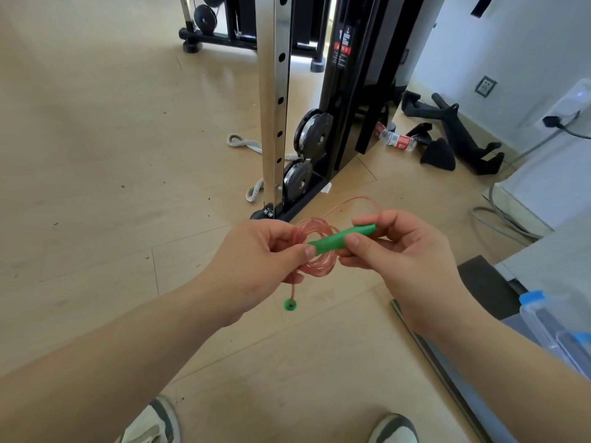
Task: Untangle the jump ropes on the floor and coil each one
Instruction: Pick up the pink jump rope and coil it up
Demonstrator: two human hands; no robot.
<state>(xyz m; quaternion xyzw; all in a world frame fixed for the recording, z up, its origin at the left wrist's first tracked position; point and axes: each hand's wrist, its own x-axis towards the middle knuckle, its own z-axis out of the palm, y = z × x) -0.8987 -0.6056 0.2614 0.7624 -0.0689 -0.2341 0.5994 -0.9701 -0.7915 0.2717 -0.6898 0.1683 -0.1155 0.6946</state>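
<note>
A thin pink jump rope [315,265] is wound into a small coil held above the wooden floor. My left hand [256,266] grips the coil on its left side, thumb pressing near one end of a green handle [340,238]. My right hand [399,251] pinches that green handle, which lies across the coil. A loose loop of the rope arcs up behind the hands. The second green handle [290,304] hangs straight down from the coil, seen end-on.
A cable machine frame [278,123] with pulleys stands just ahead. A thick grey rope [243,143] lies at its base. A plastic bottle [396,140] and black attachments [447,142] lie right. A white power strip and cables sit far right. My shoes show below.
</note>
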